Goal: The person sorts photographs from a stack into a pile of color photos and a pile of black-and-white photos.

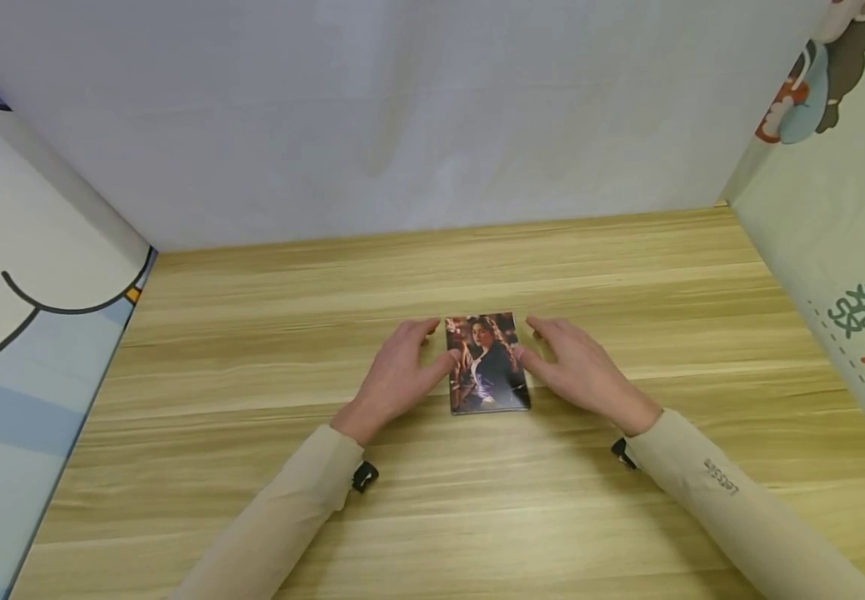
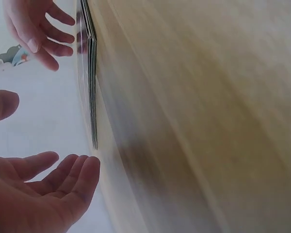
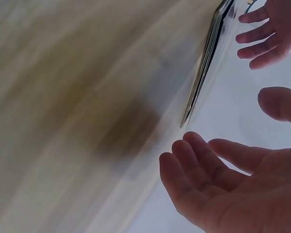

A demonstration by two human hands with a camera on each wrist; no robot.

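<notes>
Room, head view: wood table [image 1: 627, 517] w/ a gray cloth wall [image 1: 402, 108] at the back. Cartoon panels [image 1: 20, 333] stand on both sides.
Cards, head view: small stack of photo cards [image 1: 488, 363] lies flat in the middle of the table, pic side up.
Left hand, head view: left hand [image 1: 399, 377] is just beside the stack's left edge. Fingers straight, spread a bit, thumb tip at the edge. Holds nothing.
Right hand, head view: right hand [image 1: 581, 372] is just beside the stack's right edge. Fingers straight & loose, thumb tip at the edge. Holds nothing.
Sleeves, head view: both arms in tan sleeves [image 1: 732, 500].
Left wrist view: stack [image 2: 91, 82] seen from the side, thin dark edges on the table [image 2: 208, 121]. Left hand [image 2: 34, 189] near it, palm open, fingers apart. Can't tell if it touches. Right hand [image 2: 36, 31] on the far side, also open.
Right wrist view: stack [image 3: 206, 68] edge-on, blurry. Right hand [image 3: 223, 184] near it w/ fingers straight. Left hand [image 3: 266, 31] past the stack, fingers spread.
</notes>
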